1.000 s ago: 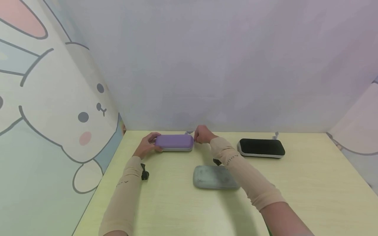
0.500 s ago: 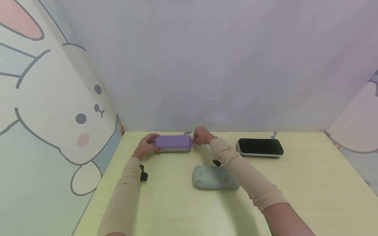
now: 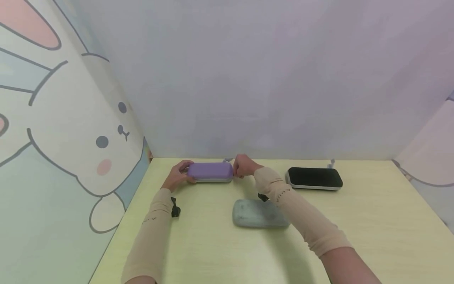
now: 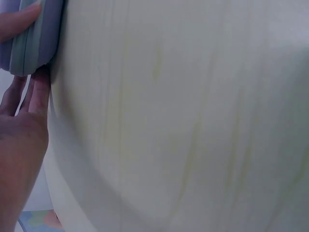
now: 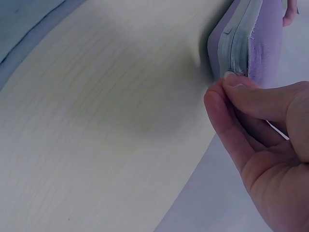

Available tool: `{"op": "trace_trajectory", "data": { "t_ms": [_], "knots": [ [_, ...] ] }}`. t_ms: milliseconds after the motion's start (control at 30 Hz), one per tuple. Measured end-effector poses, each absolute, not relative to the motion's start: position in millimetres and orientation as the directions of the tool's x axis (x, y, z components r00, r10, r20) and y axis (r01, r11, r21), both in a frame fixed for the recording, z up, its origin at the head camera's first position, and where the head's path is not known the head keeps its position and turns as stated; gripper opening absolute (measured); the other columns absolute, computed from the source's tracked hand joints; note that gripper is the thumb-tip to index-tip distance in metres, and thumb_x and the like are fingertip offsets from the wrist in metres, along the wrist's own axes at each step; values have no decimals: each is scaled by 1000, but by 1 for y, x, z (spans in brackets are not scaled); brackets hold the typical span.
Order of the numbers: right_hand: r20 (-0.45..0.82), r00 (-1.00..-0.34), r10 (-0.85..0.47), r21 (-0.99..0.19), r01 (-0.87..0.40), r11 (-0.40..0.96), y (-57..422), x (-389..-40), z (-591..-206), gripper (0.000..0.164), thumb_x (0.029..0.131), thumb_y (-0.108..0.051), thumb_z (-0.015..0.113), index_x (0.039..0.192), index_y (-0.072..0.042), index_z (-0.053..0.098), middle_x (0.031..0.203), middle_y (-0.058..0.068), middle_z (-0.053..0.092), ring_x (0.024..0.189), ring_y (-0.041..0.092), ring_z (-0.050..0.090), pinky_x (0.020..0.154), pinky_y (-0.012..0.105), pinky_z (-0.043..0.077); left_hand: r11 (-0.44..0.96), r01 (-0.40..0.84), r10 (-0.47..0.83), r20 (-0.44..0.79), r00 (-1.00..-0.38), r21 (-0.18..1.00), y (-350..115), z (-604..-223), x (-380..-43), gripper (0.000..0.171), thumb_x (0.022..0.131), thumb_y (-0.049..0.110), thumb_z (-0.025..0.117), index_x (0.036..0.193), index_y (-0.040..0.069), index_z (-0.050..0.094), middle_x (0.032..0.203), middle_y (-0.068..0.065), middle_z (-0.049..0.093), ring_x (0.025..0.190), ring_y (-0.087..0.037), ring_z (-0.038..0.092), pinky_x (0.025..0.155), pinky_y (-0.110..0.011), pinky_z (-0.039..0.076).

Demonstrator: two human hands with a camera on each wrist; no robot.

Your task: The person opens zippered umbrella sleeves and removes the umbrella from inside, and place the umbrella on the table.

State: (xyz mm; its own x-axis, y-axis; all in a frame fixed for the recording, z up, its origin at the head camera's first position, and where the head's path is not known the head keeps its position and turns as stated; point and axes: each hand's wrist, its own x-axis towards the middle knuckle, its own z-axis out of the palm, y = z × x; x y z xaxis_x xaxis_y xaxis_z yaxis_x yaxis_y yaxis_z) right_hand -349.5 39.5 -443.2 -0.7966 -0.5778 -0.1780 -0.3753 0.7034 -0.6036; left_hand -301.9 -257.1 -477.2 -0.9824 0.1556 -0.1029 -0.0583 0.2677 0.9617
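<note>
A purple zippered case (image 3: pixel 210 170) with a grey zipper band lies near the back edge of the table. Its left end is gripped by my left hand (image 3: pixel 176 174); in the left wrist view the thumb (image 4: pixel 21 20) presses the near side and the other fingers reach round the end. At the right end, my right hand (image 3: pixel 244 165) pinches thumb and index finger together right at the zipper (image 5: pixel 235 53). The pull itself is hidden between those fingertips. Where it shows, the zipper band looks closed.
A grey-green case (image 3: pixel 258 213) lies in front, partly under my right forearm. Farther right sits a black case (image 3: pixel 314 178) with a pale side band. Small pale tabs (image 3: pixel 331 163) stick up behind the black and purple cases. A wall (image 3: pixel 262 98) rises at the table's back edge.
My right hand has shifted very slightly toward the front at the case's right end. The left hand keeps its grip, and the cases stay put; the head view sways a little.
</note>
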Motion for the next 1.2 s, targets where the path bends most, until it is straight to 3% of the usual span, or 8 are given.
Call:
{"op": "trace_trajectory", "data": {
  "t_ms": [800, 1033, 1200],
  "knots": [
    [-155, -760, -631, -669, -389, 633, 43, -339, -445, 17, 71, 18, 58, 74, 8, 72, 62, 8, 64, 54, 14, 54, 51, 24, 47, 299, -68, 140, -114, -983, 952, -254, -471, -298, 72, 67, -6, 78, 132, 3, 47, 145, -18, 39, 134, -36, 32, 109, -47, 24],
    [-145, -761, -632, -694, -377, 613, 43, -336, -448, 13, 71, 17, 62, 72, 8, 72, 60, 9, 64, 51, 12, 51, 50, 22, 45, 299, -58, 115, -96, -989, 953, -262, -500, -316, 74, 62, 0, 82, 129, 10, 51, 145, -16, 39, 134, -35, 33, 109, -48, 24],
    [-137, -765, -629, -698, -376, 609, 42, -334, -449, 10, 71, 15, 66, 73, 8, 72, 63, 13, 65, 51, 11, 51, 51, 22, 45, 297, -57, 111, -94, -989, 953, -262, -499, -314, 73, 63, 0, 82, 128, 10, 51, 144, -16, 40, 133, -35, 34, 109, -47, 25]
  ]
}}
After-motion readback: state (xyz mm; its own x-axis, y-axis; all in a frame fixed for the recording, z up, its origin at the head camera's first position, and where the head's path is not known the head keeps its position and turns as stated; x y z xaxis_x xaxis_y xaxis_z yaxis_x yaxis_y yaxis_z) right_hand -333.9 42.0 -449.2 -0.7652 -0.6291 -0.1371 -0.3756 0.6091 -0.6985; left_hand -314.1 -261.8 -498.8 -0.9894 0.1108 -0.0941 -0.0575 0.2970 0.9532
